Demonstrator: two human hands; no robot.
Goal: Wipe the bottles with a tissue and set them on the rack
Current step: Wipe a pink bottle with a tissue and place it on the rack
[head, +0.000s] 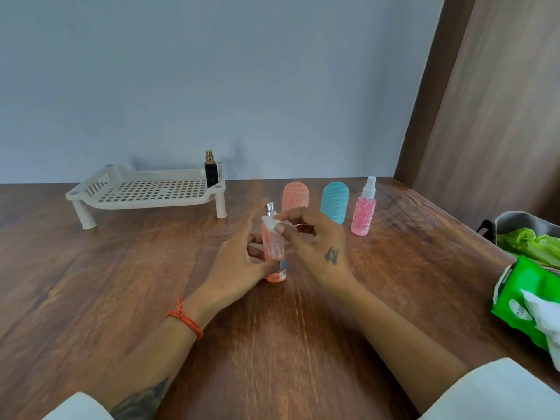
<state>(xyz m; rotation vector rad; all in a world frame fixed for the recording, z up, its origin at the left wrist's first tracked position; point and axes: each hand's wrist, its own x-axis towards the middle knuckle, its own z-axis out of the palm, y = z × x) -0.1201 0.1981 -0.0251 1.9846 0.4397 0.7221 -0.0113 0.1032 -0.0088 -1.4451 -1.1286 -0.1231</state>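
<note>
Now L hand [239, 253] grips pink bottle [274, 253], R fingers [283, 228] pinch tissue [269, 222]; labels unreadable.

The surface [121, 298] looks like grained wood with a soft sheen. The rack [145, 189] is matt cream plastic. The held bottle [274, 247] is clear, glossy pink with a shiny metal nozzle. The wipes pack [521, 295] is glossy green film.
</note>
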